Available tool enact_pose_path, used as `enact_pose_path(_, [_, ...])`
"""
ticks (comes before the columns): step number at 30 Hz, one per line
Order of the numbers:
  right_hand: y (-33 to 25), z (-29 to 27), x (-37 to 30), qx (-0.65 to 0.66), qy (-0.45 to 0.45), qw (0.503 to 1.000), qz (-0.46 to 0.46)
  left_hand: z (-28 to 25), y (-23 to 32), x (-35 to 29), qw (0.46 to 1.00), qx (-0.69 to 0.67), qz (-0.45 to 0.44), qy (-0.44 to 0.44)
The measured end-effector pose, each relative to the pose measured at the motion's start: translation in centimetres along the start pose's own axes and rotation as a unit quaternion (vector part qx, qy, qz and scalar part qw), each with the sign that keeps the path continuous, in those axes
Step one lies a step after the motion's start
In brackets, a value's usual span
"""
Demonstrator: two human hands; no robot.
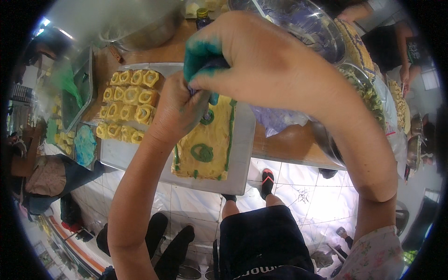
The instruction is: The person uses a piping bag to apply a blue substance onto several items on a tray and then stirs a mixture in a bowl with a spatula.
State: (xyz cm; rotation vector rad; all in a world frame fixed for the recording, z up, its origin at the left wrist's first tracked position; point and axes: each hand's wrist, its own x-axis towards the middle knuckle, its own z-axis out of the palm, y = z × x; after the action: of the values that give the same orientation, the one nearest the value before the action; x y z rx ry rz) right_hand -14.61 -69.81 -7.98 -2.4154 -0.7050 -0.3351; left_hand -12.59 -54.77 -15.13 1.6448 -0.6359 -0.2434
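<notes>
Both my hands are raised over a rectangular yellow-iced cake [193, 165] with green piped edging and green icing rings on top. My right hand [256, 58], its fingers stained green, is curled closed around the upper part of a small piping bag [192, 89]. Just below it, my left hand [175, 109] is closed around the lower part. Only a bit of purple shows between the hands; the rest of the bag is hidden. Beneath my left hand, a purple dab sits on the farther green ring. The cake rests on a pale tray [242, 163].
Several small cakes with yellow icing rings [128, 95] stand left of the large cake. A purple-smeared plastic bag [280, 120] lies to its right. Steel bowls [322, 28] and a small bottle [202, 18] stand farther back. Other people are at both sides, one's hand [405, 77] at the right.
</notes>
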Motion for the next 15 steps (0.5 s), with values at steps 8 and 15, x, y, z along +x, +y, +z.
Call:
enact_pose_path(8, [-0.16,0.08,0.03,0.02,-0.039,0.998,0.049,-0.12,0.0,-0.06,0.997,0.043,-0.06,-0.005])
enact_pose_path(15, [0.01,-0.25,-0.22,-0.02,-0.036,0.999,0.009,-0.15,0.21,0.14,0.998,0.039,-0.039,-0.006])
